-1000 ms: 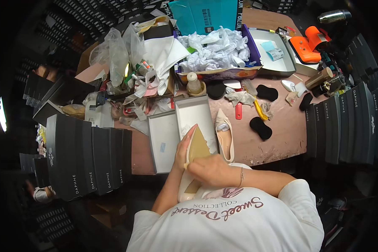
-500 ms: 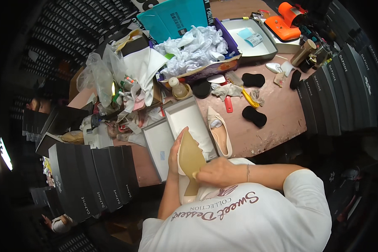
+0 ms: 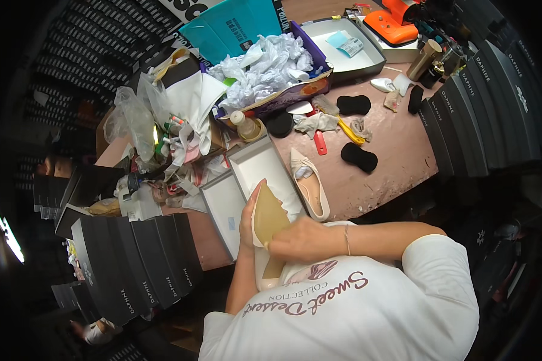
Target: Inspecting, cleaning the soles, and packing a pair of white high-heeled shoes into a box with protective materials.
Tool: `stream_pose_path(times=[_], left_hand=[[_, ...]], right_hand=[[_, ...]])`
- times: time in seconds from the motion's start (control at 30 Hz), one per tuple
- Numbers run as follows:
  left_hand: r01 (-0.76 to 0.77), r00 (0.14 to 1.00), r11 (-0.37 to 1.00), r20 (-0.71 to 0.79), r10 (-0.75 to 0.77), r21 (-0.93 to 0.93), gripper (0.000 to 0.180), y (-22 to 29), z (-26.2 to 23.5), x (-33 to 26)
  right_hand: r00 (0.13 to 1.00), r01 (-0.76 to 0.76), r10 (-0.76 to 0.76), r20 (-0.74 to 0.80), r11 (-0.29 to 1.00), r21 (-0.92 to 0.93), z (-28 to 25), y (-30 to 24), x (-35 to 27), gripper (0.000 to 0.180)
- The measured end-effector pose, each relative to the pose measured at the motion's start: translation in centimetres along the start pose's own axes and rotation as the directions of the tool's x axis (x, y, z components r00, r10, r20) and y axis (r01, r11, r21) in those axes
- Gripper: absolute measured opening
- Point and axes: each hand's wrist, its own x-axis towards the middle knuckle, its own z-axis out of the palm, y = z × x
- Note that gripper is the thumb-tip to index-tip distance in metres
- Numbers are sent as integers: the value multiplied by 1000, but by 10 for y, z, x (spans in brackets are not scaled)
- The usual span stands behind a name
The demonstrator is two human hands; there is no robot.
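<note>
My left hand (image 3: 247, 222) grips a pointed cream shoe (image 3: 269, 213) from its left side, with the tan sole turned up toward me. Against the middle of that sole my right hand (image 3: 307, 239) presses with curled fingers. A small yellowish bit shows at its fingertips, too little to name. The matching cream shoe (image 3: 311, 189) lies on the table just to the right, crumpled paper in its toe. Behind the held shoe is an open box (image 3: 253, 165) with a white inside, and a second shallow box part (image 3: 220, 204) lies beside it.
Black shoe boxes stand in rows at the left (image 3: 135, 265) and right (image 3: 476, 114). A purple carton (image 3: 295, 95) full of crumpled white paper sits at the back. Black sponges (image 3: 359, 157), a red-handled tool (image 3: 320, 143) and a bottle (image 3: 246, 125) lie or stand about the table.
My right hand has moved slightly up and left along the sole. The shoe stays in my left hand. The whole view has shifted a little.
</note>
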Motion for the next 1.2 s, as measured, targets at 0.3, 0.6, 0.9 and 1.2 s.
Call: stream_pose_path(times=[0.3,0.6,0.9,1.2], left_hand=[[-79,966,996,-250,64,-52,58,-5,22,-2],[-15,990,991,-140,-4,-134,63,-5,19,1],[50,993,998,111,-44,-44,65,1,3,16],[105,961,985,268,-66,-135,63,2,-1,17]], right_hand=[[975,-148,134,-175,987,-69,-2,47,50,24],[953,-163,165,-254,986,28,8,34,34,16],[975,-47,32,-220,997,-64,9,25,-3,15],[983,-121,98,-157,982,-143,7,3,11,10]])
